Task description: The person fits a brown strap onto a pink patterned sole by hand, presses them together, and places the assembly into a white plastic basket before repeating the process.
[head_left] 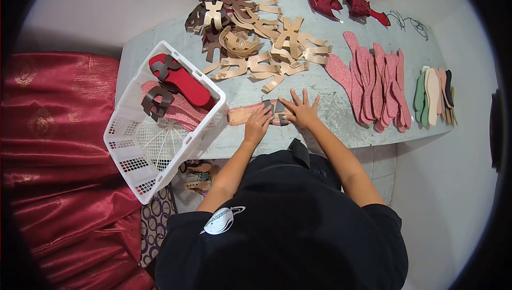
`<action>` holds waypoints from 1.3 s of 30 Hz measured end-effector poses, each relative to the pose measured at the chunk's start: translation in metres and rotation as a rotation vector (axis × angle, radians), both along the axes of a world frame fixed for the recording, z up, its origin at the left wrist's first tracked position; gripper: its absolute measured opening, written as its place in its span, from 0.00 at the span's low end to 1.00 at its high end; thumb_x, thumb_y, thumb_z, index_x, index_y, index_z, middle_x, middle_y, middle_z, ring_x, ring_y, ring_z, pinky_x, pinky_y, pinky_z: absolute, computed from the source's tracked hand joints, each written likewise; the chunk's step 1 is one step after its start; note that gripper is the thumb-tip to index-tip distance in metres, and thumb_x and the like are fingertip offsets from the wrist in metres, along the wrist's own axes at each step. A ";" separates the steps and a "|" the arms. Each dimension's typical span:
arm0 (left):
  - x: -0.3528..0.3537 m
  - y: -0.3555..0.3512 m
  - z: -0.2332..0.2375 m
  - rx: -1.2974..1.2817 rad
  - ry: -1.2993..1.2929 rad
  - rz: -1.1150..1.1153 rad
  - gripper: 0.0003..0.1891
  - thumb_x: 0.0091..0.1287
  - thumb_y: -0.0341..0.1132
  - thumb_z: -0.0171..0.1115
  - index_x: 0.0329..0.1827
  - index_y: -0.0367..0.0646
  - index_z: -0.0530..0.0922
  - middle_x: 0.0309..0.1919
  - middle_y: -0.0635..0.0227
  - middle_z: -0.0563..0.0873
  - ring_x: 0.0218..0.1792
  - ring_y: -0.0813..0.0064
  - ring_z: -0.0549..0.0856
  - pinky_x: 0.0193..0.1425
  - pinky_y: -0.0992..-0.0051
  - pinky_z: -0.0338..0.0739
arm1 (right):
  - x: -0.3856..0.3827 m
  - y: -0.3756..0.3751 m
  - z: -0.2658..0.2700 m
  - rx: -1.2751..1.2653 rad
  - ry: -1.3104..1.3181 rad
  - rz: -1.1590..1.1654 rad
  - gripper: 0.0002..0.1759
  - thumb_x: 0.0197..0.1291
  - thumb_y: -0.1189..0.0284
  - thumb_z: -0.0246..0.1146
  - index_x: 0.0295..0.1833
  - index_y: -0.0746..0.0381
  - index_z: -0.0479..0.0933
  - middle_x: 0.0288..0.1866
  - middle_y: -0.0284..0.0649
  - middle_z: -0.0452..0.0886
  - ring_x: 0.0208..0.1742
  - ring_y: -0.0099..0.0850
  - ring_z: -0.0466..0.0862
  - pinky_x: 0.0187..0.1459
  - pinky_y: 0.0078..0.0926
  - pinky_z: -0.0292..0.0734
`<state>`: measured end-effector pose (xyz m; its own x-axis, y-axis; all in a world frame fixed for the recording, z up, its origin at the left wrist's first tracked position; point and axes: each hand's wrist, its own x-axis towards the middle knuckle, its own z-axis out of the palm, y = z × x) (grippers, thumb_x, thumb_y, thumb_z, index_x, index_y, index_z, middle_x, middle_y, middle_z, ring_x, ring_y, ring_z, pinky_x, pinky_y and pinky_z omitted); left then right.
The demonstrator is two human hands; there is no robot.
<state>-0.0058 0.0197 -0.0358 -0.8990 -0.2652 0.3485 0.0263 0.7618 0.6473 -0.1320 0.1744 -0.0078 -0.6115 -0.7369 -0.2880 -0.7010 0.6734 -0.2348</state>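
Observation:
On the table's front part lies a sandal sole (pixel 242 115), tan on its upturned face with a pinkish edge. Dark brown strap ends (pixel 279 107) are folded over it. My left hand (pixel 258 123) grips the sole's middle, fingers close together over a strap end. With fingers spread, my right hand (pixel 302 112) presses on the strap ends at the sole's right part. What lies under both sets of fingertips is hidden.
A white plastic basket (pixel 200 130) holding red and pink soles with brown straps stands left. Behind are piled tan and brown straps (pixel 261 66). Pink soles (pixel 376 87), colored soles (pixel 433 95), dark red uppers (pixel 360 6) and black cord (pixel 410 23) lie right.

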 end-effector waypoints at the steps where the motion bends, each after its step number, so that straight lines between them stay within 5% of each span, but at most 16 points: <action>1: -0.001 -0.002 0.000 -0.066 0.013 -0.041 0.11 0.52 0.33 0.65 0.37 0.40 0.81 0.51 0.64 0.77 0.55 0.58 0.73 0.58 0.65 0.67 | 0.000 0.000 -0.001 -0.002 0.011 0.002 0.38 0.47 0.39 0.52 0.65 0.24 0.48 0.73 0.31 0.39 0.71 0.51 0.36 0.54 0.76 0.23; 8: 0.001 -0.011 0.021 -0.223 -0.032 -0.275 0.22 0.53 0.40 0.64 0.47 0.35 0.73 0.52 0.53 0.74 0.58 0.58 0.71 0.62 0.60 0.62 | 0.000 0.000 0.000 0.001 0.002 0.006 0.38 0.47 0.39 0.51 0.65 0.24 0.48 0.73 0.31 0.39 0.71 0.51 0.37 0.54 0.76 0.23; 15: -0.002 -0.012 0.024 -0.424 -0.053 -0.289 0.27 0.51 0.45 0.63 0.51 0.40 0.71 0.51 0.58 0.75 0.55 0.63 0.73 0.59 0.64 0.63 | 0.000 -0.001 0.001 0.002 0.027 0.021 0.38 0.47 0.38 0.51 0.66 0.24 0.48 0.73 0.33 0.39 0.71 0.51 0.38 0.55 0.76 0.24; 23: -0.001 -0.009 0.023 -0.571 0.019 -0.302 0.24 0.53 0.45 0.59 0.56 0.63 0.72 0.49 0.54 0.76 0.53 0.62 0.74 0.54 0.67 0.65 | -0.001 0.000 0.000 0.003 0.019 0.021 0.37 0.47 0.38 0.50 0.65 0.24 0.48 0.73 0.32 0.39 0.71 0.52 0.39 0.55 0.76 0.25; 39: -0.012 -0.017 0.033 -0.558 0.004 -0.339 0.24 0.53 0.41 0.59 0.57 0.59 0.72 0.50 0.55 0.75 0.51 0.62 0.75 0.52 0.65 0.68 | -0.017 0.000 0.005 -0.004 -0.063 0.065 0.34 0.47 0.34 0.45 0.63 0.24 0.54 0.73 0.34 0.40 0.71 0.54 0.33 0.54 0.77 0.23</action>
